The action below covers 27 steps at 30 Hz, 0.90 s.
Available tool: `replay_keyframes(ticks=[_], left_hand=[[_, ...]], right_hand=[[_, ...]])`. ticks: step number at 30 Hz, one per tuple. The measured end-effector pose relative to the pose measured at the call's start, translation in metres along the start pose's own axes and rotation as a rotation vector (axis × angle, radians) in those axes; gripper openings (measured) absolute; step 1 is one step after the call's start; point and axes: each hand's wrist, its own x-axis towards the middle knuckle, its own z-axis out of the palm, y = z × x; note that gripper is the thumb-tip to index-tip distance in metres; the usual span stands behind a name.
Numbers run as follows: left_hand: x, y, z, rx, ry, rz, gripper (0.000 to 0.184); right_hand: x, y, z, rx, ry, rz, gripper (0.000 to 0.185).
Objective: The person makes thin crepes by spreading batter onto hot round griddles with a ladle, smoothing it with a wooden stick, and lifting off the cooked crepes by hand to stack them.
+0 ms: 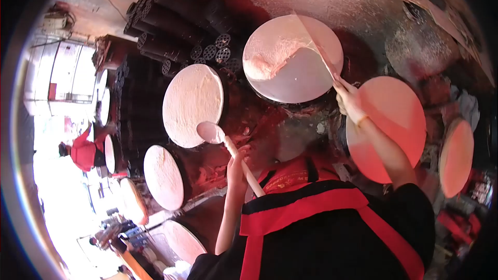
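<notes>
My left hand is closed round the handle of a long wooden ladle. The ladle's bowl lies over the lower right edge of a round griddle covered with pale batter. My right hand grips a long thin flat spreader, which reaches across another round griddle. Pale batter covers the upper and left part of that griddle; its lower part shows bare grey. A reddish-lit round griddle lies beneath my right forearm.
Stacked black cylinders with holes stand at the upper left. More round griddles line the left side, and another round surface is at the far right. A person in red is farther off at the left.
</notes>
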Motion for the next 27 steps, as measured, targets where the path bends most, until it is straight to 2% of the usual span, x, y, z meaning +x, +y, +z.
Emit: replay_keyframes(ticks=[1,4,6,8,9,11,13,14,15,16,17,18,19,20,21,22,24,25,27], left_hand=[[0.006,0.005,-0.005,0.035,-0.037,-0.013,0.024],[0.031,0.011,-0.033,0.048,-0.241,0.036,0.022],[0.040,0.020,-0.051,0.161,-0.253,0.069,0.023],[0.051,0.026,-0.073,0.227,-0.271,0.108,0.023],[0.055,0.026,-0.085,0.239,-0.278,0.129,0.023],[0.062,0.023,-0.109,0.241,-0.279,0.155,0.023],[0.065,0.018,-0.135,0.223,-0.264,0.169,0.024],[0.065,0.018,-0.152,0.217,-0.282,0.110,0.029],[0.059,0.021,-0.163,0.182,-0.244,0.074,0.032],[0.047,0.027,-0.171,0.147,-0.203,0.033,0.035],[0.039,0.027,-0.180,0.114,-0.161,-0.008,0.038],[0.039,0.018,-0.198,0.042,-0.184,0.019,0.046],[0.039,0.010,-0.215,0.012,-0.154,0.030,0.048],[0.031,0.013,-0.221,0.014,-0.133,0.055,0.049],[0.022,0.016,-0.227,0.020,-0.112,0.076,0.049],[0.022,0.011,-0.237,0.017,-0.097,0.083,0.049],[0.026,0.002,-0.254,0.012,-0.084,0.113,0.049],[0.029,-0.001,-0.259,0.025,-0.087,0.100,0.048],[0.030,-0.001,-0.259,0.041,-0.098,0.072,0.048]], right_hand=[[0.003,0.009,0.017,-0.072,0.070,-0.004,0.042],[-0.039,0.020,0.026,-0.265,-0.276,0.116,0.041],[-0.059,0.073,0.000,-0.263,-0.312,0.047,0.044],[-0.123,0.077,0.009,-0.169,-0.174,0.082,0.048],[-0.135,0.101,0.005,-0.157,-0.059,0.049,0.045],[-0.143,0.138,0.036,0.182,-0.006,-0.070,0.038],[-0.130,0.135,0.115,0.337,0.012,-0.047,0.031],[-0.111,0.136,0.160,0.337,0.112,-0.049,0.029],[-0.075,0.160,0.187,0.475,-0.063,-0.177,0.027],[-0.051,0.152,0.230,0.332,0.032,-0.190,0.024],[-0.002,0.167,0.261,0.369,0.006,-0.268,0.018],[0.037,0.164,0.293,0.365,-0.001,-0.272,0.020],[0.070,0.157,0.325,0.197,0.141,-0.299,0.019],[0.093,0.150,0.348,0.252,0.168,-0.272,0.021],[0.111,0.146,0.363,0.309,0.197,-0.241,0.024],[0.147,0.162,0.368,0.179,0.307,-0.298,0.026],[0.138,0.168,0.373,0.095,0.418,-0.388,0.032],[0.122,0.180,0.369,0.203,0.354,-0.295,0.033],[0.065,0.183,0.366,0.352,0.385,-0.195,0.033]])
